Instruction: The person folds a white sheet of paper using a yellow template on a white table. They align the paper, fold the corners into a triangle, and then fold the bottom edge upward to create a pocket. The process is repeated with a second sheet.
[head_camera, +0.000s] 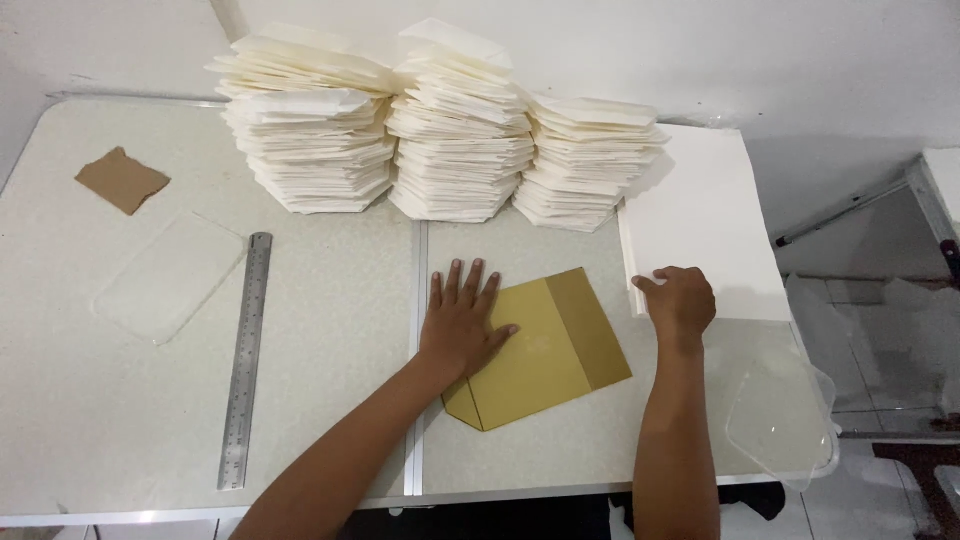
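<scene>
A golden-yellow paper piece (550, 350), folded like an envelope with a pointed lower corner, lies on the pale table (330, 330). My left hand (462, 322) lies flat on its left part, fingers spread. My right hand (680, 300) rests with curled fingers on the near left corner of a stack of white sheets (705, 220) at the right, gripping its edge.
Three tall piles of folded white paper (450, 125) stand at the back. A steel ruler (246, 360), a clear plastic plate (170, 278) and a brown cardboard scrap (122, 180) lie at the left. A clear plastic lid (780, 415) sits at the right table edge.
</scene>
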